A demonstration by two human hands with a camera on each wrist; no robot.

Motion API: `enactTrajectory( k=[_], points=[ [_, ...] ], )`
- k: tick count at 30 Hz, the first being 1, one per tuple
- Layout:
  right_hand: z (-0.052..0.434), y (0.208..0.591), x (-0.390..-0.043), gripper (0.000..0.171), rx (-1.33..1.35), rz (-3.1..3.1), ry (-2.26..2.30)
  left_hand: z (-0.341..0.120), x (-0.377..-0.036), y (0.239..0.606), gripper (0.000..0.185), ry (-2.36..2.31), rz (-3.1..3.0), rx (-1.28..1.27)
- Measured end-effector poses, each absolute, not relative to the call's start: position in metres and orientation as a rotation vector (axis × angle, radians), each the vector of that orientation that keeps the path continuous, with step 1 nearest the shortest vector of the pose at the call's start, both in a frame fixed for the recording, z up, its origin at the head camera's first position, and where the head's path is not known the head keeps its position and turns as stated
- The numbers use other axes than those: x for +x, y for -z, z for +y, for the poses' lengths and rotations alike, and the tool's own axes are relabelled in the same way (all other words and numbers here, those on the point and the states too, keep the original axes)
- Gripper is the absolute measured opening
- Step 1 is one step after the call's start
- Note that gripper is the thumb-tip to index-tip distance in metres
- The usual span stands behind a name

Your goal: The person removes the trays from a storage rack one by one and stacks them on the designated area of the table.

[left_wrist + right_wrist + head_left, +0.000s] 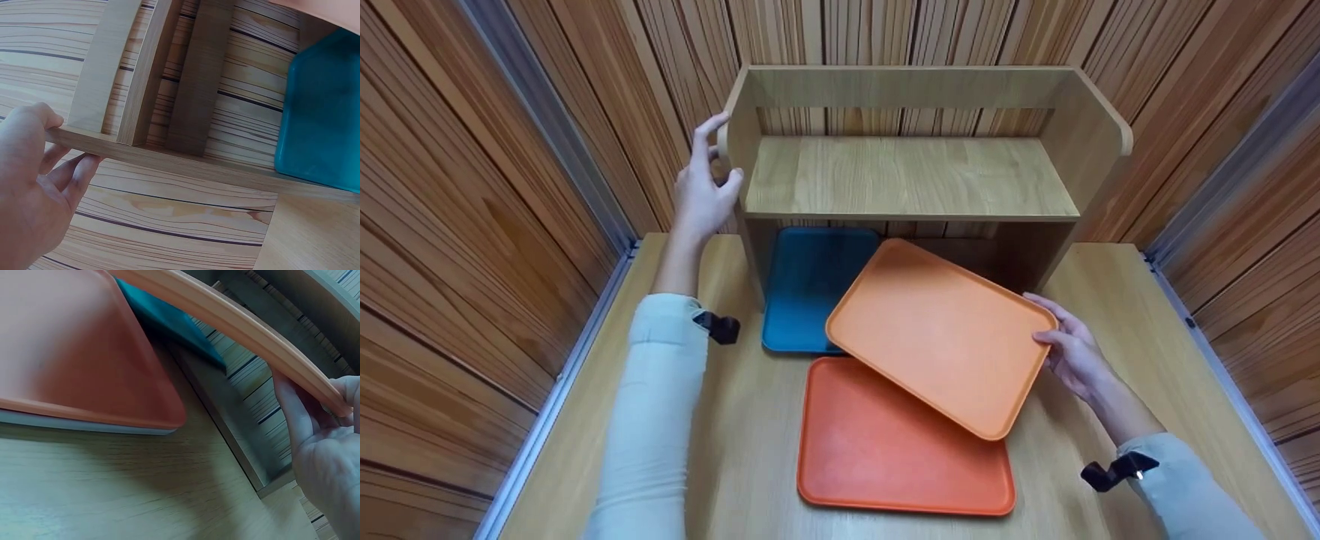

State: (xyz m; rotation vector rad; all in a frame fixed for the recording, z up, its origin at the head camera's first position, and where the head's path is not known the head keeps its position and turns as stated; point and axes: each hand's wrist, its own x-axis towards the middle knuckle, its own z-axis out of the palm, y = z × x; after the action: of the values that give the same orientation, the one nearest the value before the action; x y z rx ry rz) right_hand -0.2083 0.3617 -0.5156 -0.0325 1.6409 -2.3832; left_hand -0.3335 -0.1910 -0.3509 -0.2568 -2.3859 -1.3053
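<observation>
Staged test booth, wood-slat walls (aluminium-framed), wooden table, small shelf

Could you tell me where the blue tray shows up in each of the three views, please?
Head: the blue tray lies centre-left, half under the wooden shelf, beside the light orange tray.
Left wrist: at the right edge, behind the shelf's side panel.
Right wrist: a dark teal sliver at upper centre, beneath the raised light orange tray.
Shared landmark: the wooden shelf.
</observation>
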Motion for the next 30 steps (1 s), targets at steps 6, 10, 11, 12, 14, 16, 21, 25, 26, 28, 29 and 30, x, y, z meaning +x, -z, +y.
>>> enactTrajectory(
  k=[6,10,11,12,14,16,21,25,26,28,29,30],
  points=[
    [0.3622,0.5162,-0.2077,0.060,-0.125,1.563,2.354,-0.1897,-0.3327,0.3498,0.070,1.328,-2.395,-0.238],
    [0.3624,0.5176,-0.2075,0.061,-0.208,1.492,2.335,-0.1897,-0.3329,0.3491,0.070,1.344,-2.393,-0.249],
    [0.3624,0.5180,-0.2076,0.061,-0.228,1.484,2.329,-0.1897,-0.3329,0.3490,0.070,1.348,-2.390,-0.254],
    [0.3625,0.5186,-0.2077,0.061,-0.248,1.475,2.323,-0.1898,-0.3331,0.3492,0.070,1.349,-2.386,-0.259],
    [0.3627,0.5198,-0.2081,0.062,-0.285,1.464,2.310,-0.1900,-0.3337,0.3498,0.069,1.334,-2.383,-0.262],
    [0.3627,0.5211,-0.2084,0.063,-0.322,1.451,2.302,-0.1901,-0.3340,0.3502,0.069,1.312,-2.382,-0.265],
    [0.3625,0.5227,-0.2091,0.063,-0.379,1.452,2.263,-0.1899,-0.3342,0.3505,0.070,1.300,-2.386,-0.268],
    [0.3602,0.5213,-0.2097,0.063,-0.374,1.494,2.205,-0.1899,-0.3336,0.3503,0.070,1.315,-2.387,-0.255],
    [0.3595,0.5209,-0.2099,0.063,-0.373,1.501,2.192,-0.1899,-0.3337,0.3504,0.071,1.318,-2.387,-0.254],
    [0.3578,0.5200,-0.2104,0.064,-0.370,1.516,2.165,-0.1899,-0.3338,0.3501,0.071,1.320,-2.388,-0.254],
    [0.3571,0.5195,-0.2108,0.063,-0.372,1.518,2.154,-0.1900,-0.3339,0.3500,0.071,1.321,-2.389,-0.254],
    [0.3564,0.5191,-0.2111,0.063,-0.379,1.517,2.144,-0.1901,-0.3339,0.3498,0.071,1.323,-2.390,-0.254]
  ],
)
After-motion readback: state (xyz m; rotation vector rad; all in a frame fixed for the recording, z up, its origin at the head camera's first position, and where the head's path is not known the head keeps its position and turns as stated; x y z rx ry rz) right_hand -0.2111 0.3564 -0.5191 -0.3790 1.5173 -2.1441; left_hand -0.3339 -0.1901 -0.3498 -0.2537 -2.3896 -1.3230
